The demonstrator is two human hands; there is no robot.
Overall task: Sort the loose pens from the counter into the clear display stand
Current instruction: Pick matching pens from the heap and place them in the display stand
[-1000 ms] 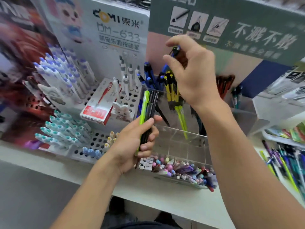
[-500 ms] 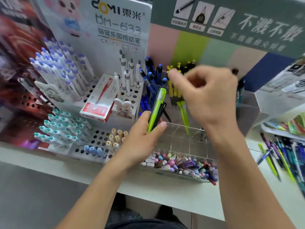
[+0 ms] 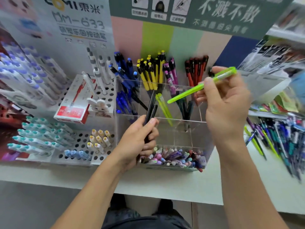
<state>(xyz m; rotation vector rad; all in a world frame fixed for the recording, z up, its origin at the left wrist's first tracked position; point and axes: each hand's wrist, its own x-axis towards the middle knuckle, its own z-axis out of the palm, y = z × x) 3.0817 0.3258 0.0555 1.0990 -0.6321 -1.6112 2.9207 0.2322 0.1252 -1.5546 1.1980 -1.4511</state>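
Note:
My right hand [image 3: 226, 103] pinches a lime green pen [image 3: 188, 92] above the clear display stand [image 3: 173, 134], the pen's tip pointing down-left over the middle compartments. My left hand [image 3: 140, 139] grips two black pens [image 3: 151, 111] upright at the stand's front left corner. In the stand's back compartments stand blue pens [image 3: 125, 71], yellow pens [image 3: 151, 71], purple pens [image 3: 170, 71] and red pens [image 3: 195, 68], and two green pens [image 3: 162, 106] lean lower down. Loose pens [image 3: 277, 138] lie in a pile on the counter at the right.
A white perforated rack [image 3: 79, 141] with capped pens and a red pen box [image 3: 74, 103] stands left of the stand. The front tray [image 3: 175, 158] holds several small pastel items. Printed display boards rise behind. The white counter edge [image 3: 148, 184] runs below.
My right hand took the green pen out of my left hand's bundle and moved it right, over the stand. My left hand keeps only the black pens.

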